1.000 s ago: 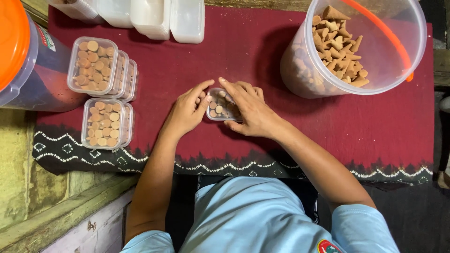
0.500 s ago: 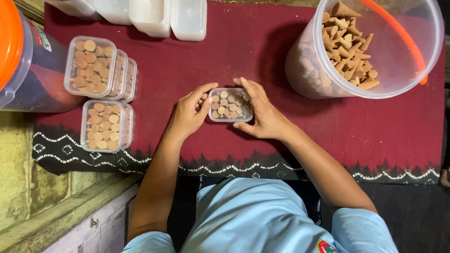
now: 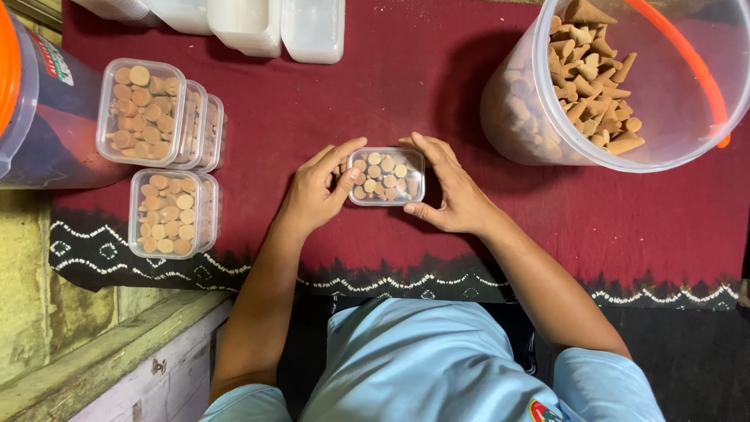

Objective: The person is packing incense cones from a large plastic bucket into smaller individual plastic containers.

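Both hands are now gripping the small clear box [image 3: 387,176] squarely, left hand [image 3: 316,191] and right hand [image 3: 453,191] curling around its ends on the maroon cloth [image 3: 375,94]. Beyond are sitting filled boxes [image 3: 160,148], empty containers [image 3: 250,23] and a cone bucket [image 3: 625,78].

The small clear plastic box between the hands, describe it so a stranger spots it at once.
On the dark red cloth, left of the big clear tub of brown cones, sits the small clear plastic box. Unlike the filled boxes stacked at left, it lies alone, between the left hand and right hand.
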